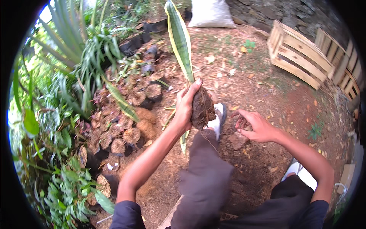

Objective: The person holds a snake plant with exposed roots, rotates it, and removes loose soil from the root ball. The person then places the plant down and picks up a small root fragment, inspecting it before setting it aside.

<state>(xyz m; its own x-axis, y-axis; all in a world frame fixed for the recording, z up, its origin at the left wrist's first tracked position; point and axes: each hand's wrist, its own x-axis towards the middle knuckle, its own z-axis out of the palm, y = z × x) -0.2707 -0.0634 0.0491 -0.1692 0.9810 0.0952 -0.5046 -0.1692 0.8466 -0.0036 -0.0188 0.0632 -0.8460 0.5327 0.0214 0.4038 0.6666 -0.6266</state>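
My left hand [186, 104] grips a snake plant [180, 40] at the base of its leaf. The single leaf is green with yellow edges and points away from me. Below the thumb hangs its root ball [202, 110], a clump of dark soil laced with thin roots. To the right, my right hand [254, 126] is apart from the plant, its fingers loosely curled and soiled, with nothing seen in them. A reddish-brown clod or stone [238, 140] lies on the ground just under that hand.
Slatted wooden crates [303, 54] stand at the right by a stone wall [271, 11]. A white sack [211, 14] sits at the back. Black nursery bags of soil [153, 93] crowd the left beside dense plants. Another snake plant leaf [121, 100] leans near coconut fibre [146, 123].
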